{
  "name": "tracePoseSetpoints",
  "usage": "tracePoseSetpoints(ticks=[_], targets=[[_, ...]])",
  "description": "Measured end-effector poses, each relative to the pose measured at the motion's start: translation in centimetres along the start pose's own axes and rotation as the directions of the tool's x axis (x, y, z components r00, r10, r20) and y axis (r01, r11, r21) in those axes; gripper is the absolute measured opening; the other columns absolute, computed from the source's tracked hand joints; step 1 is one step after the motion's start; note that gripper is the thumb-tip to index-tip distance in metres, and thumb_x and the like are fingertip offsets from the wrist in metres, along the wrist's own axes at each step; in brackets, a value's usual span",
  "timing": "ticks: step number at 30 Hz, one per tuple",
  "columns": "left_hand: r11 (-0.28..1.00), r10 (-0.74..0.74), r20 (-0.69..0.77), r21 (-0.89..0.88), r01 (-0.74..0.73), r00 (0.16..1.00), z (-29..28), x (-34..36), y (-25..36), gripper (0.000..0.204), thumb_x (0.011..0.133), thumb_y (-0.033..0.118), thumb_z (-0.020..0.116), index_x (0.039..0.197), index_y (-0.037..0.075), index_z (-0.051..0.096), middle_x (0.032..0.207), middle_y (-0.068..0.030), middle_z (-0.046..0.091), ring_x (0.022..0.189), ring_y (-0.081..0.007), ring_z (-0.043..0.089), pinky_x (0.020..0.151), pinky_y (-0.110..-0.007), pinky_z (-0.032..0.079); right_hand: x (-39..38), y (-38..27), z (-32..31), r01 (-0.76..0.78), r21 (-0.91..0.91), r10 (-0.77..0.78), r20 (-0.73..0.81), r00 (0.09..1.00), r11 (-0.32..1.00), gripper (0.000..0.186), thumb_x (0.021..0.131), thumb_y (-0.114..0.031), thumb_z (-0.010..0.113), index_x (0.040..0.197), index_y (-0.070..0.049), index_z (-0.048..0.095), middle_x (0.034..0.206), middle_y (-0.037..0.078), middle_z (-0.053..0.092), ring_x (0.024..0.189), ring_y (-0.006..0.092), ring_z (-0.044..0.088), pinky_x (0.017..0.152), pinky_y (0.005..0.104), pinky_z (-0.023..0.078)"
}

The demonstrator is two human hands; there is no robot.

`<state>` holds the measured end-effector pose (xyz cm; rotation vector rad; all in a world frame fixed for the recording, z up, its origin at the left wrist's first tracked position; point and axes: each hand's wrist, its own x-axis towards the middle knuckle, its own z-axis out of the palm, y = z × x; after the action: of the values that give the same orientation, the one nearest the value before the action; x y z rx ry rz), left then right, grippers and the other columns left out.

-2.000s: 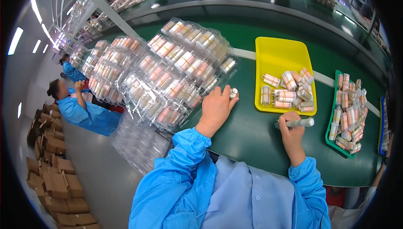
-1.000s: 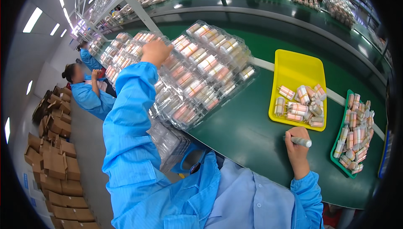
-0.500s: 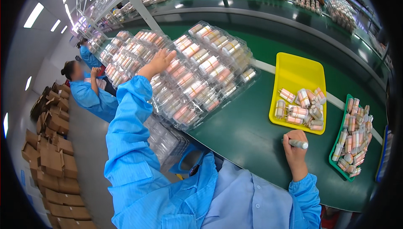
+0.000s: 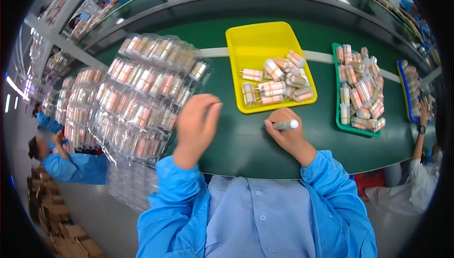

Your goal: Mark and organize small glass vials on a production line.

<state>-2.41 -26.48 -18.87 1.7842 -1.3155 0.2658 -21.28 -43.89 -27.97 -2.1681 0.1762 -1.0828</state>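
My right hand [image 4: 288,132] is closed around a small grey cylindrical tube with a white end [image 4: 286,125], just in front of the yellow tray [image 4: 241,35]. Pink, white and grey cylinders [image 4: 272,88], some with bands round them, lie loosely in the near part of that tray. My left hand [image 4: 196,128] hovers over the table edge, thumb and fingers apart, with nothing visible in it. Beside it on the left, clear plastic blister trays [image 4: 142,80] packed with similar cylinders lie in overlapping stacks.
A green tray [image 4: 341,126] heaped with cylinders stands to the right, with a blue tray [image 4: 403,87] beyond it. At the far right another person's hand [image 4: 423,111] reaches toward the blue tray. Co-workers [image 4: 71,163] and cardboard boxes [image 4: 75,232] are at the left.
My left hand has come back from the blister stacks toward my body. My view has swung right, shifting the trays leftward in the picture. The right hand still grips the tube.
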Motion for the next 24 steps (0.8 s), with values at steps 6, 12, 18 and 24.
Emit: tracePoseSetpoints(ticks=[6,12,18,24], targets=[[0.973,-0.081,0.267,0.232,0.018,0.96,11.5,1.9,-2.1,0.036,0.096,0.016,0.067,0.127,0.0,0.059,0.116,-0.0169,0.066,0.116,-0.0365,0.058,0.098,-0.046,0.046,-0.1,-0.1,-0.3,0.003,-0.005,-0.003,0.002,1.0,1.0,0.016,0.08,-0.004,0.081,0.083,-0.005,0.065,0.081,0.01,0.065,0.073,0.0299,0.064,0.065,0.0399,0.052],[0.959,-0.074,0.329,0.282,-0.023,0.941,11.5,0.3,-2.3,0.053,0.092,0.027,0.072,0.134,-0.001,0.056,0.133,-0.0185,0.057,0.127,-0.037,0.05,0.103,-0.05,0.04,0.3,-0.4,-0.7,0.034,-0.019,-0.033,0.025,0.999,0.999,0.017,0.078,-0.003,0.082,0.084,-0.005,0.066,0.083,0.009,0.066,0.074,0.0291,0.065,0.066,0.0395,0.054],[0.98,-0.03,0.316,0.195,-0.033,0.948,12.4,0.1,-2.8,0.058,0.084,0.024,0.08,0.132,0.001,0.056,0.132,-0.0191,0.057,0.121,-0.0372,0.056,0.1,-0.049,0.043,0.4,0.1,-0.7,0.054,-0.021,-0.054,0.018,0.998,0.998,0.016,0.078,-0.002,0.081,0.083,-0.005,0.066,0.082,0.01,0.066,0.073,0.0292,0.065,0.065,0.0398,0.053],[0.971,-0.159,0.335,0.225,0.085,0.929,12.5,1.2,-2.5,0.049,0.08,0.022,0.082,0.117,0.001,0.058,0.116,-0.0174,0.058,0.105,-0.0377,0.061,0.087,-0.046,0.05,0.4,1.2,-1.1,0.011,-0.05,-0.01,0.018,1.0,0.999,0.015,0.079,-0.002,0.08,0.081,-0.005,0.065,0.079,0.01,0.066,0.07,0.0293,0.063,0.064,0.0388,0.051]])
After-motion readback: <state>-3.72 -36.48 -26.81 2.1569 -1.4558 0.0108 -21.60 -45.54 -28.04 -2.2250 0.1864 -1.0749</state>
